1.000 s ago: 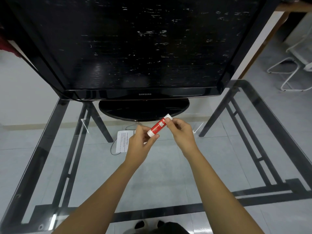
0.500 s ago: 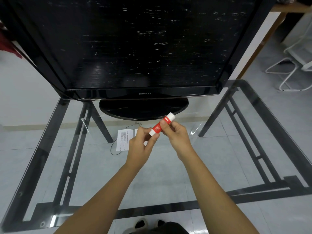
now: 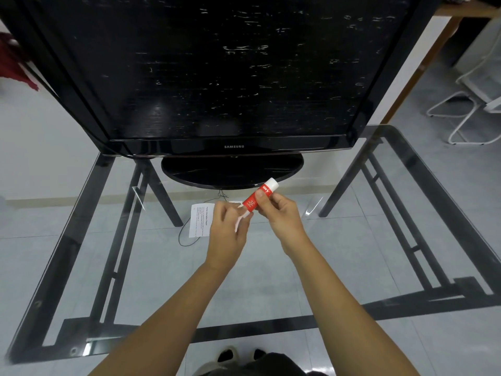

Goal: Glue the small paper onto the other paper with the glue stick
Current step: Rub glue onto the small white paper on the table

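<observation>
Head view, only one there is. The glue stick is held up over the glass table, just in front of the TV stand base. It's pinched around its red barrel by the right hand, thumb on top, white end pointing up and away. The lower end is gripped by the left hand, fingers curled tight; something pale is tucked in there, probably the cap, but that can't be told for sure. Whether the cap is fully off isn't shown either.

A printed paper is lying flat on the glass, just left of and partly hidden behind the left hand. Which paper that is can't be settled, and a second one isn't clearly seen, likely covered by the hands. A thin dark cord is looped near it under the glass, or maybe on it, hard to say.

What could go wrong, as a guess: nothing is pinning the paper, so it could get dragged along the slick glass once glue is rubbed on. The cap could also get dropped, and glue could be smeared onto the glass at the edges.
</observation>
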Demonstrator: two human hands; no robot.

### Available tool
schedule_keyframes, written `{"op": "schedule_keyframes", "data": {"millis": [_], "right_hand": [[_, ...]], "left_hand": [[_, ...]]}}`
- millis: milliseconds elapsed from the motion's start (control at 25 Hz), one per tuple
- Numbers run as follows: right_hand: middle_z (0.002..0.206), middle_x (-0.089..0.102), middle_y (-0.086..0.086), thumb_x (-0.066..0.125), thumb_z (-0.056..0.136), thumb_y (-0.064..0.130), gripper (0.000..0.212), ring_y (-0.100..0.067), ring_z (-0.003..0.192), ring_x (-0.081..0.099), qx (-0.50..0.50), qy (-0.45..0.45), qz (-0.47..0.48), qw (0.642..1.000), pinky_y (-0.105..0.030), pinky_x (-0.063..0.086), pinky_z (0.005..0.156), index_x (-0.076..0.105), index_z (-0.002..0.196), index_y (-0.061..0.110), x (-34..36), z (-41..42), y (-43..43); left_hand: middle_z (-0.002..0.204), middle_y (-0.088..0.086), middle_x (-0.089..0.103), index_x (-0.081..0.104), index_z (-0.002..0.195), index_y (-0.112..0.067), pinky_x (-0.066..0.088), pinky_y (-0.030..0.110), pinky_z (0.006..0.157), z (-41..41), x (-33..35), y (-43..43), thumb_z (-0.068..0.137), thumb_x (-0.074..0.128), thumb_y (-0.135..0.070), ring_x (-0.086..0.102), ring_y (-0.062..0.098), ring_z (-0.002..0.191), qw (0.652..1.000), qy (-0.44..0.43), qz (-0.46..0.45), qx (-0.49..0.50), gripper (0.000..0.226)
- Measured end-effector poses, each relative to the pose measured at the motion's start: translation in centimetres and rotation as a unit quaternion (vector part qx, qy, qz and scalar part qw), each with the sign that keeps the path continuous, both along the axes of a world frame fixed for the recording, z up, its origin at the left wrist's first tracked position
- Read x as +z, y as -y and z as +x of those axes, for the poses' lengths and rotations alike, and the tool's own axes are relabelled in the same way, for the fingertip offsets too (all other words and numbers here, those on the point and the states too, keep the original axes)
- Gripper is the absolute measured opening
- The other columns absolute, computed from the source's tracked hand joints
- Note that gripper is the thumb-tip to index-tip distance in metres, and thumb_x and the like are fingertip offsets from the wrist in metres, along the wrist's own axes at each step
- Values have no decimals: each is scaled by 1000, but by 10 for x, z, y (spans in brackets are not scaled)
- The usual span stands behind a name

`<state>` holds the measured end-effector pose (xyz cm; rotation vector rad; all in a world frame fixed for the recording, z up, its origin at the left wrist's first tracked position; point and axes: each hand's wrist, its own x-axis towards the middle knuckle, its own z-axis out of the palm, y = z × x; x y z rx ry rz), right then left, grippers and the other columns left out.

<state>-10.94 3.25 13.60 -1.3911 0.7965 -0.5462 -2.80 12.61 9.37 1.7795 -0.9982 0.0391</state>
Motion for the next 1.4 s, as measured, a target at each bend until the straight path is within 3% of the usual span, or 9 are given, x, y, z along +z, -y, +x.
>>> {"op": "schedule_keyframes", "data": {"millis": [120, 200, 320, 480, 680, 1000, 1120, 1240, 1400], "right_hand": [[87, 69, 8, 59, 86, 40, 21, -4, 88, 65, 0, 5, -5, 1000, -15, 49, 75, 67, 91, 21, 2, -3, 4], [87, 69, 8, 58, 87, 38, 21, 0, 86, 65, 6, -2, -21, 1000, -11, 47, 71, 66, 93, 20, 4, -4, 4], [89, 70, 7, 58, 86, 39, 24, 0, 85, 65, 2, 0, -18, 1000, -9, 47, 68, 67, 95, 18, 4, -5, 3], [94, 70, 2, 58, 86, 39, 30, -6, 92, 65, 5, -7, -19, 1000, -15, 46, 76, 67, 101, 14, 3, -4, 0], [94, 70, 1, 59, 87, 36, 27, -7, 92, 64, 5, -8, -25, 1000, -15, 46, 75, 67, 100, 13, 2, -7, -1], [90, 71, 5, 59, 86, 39, 23, -1, 87, 66, 6, -16, -41, 999, -6, 44, 67, 68, 94, 20, -1, -6, -4], [89, 71, 6, 59, 86, 38, 22, 1, 86, 66, 18, -12, -40, 999, -3, 44, 66, 68, 94, 20, -1, -6, -5], [90, 71, 5, 60, 86, 38, 19, -1, 87, 66, 23, -6, -39, 999, -6, 45, 69, 68, 93, 21, 0, -7, -3], [90, 72, 3, 60, 85, 39, 22, -3, 87, 67, 16, -12, -45, 999, -10, 45, 72, 69, 93, 21, 0, -8, -4]], "left_hand": [[87, -7, 65, 50, 98, -27, 51, 18, 72, -1, 9, -4, 86, 59, -40, 64, 8, 80, 954, -277, -46, -110, 20], [85, -5, 68, 54, 93, -27, 52, 23, 70, 0, 9, -5, 87, 54, -46, 66, 13, 78, 932, -337, -53, -119, 20], [92, -2, 65, 54, 88, -28, 52, 21, 75, -3, 13, -4, 87, 62, -30, 64, 14, 87, 937, -325, -60, -116, 9], [97, -7, 61, 52, 90, -36, 50, 18, 80, -4, 12, -6, 83, 68, -18, 61, 8, 94, 971, -224, -59, -55, 25], [92, 1, 70, 58, 102, -18, 53, 19, 71, 0, 13, -11, 91, 51, -35, 69, 16, 84, 902, -415, -47, -109, 22], [93, -2, 70, 63, 90, -19, 53, 21, 77, -2, 18, -18, 79, 71, -8, 66, 15, 91, 926, -358, -87, -82, 17], [97, -5, 68, 60, 94, -30, 52, 23, 84, -6, 17, -21, 77, 73, -18, 65, 13, 94, 948, -305, -78, -55, 25], [95, -8, 70, 57, 106, -25, 52, 23, 79, -5, 18, -23, 79, 64, -39, 67, 12, 90, 912, -392, -62, -106, 30], [85, -13, 70, 62, 94, -16, 52, 22, 76, -1, 15, -21, 85, 65, -20, 67, 14, 88, 923, -366, -54, -102, 10]]}}
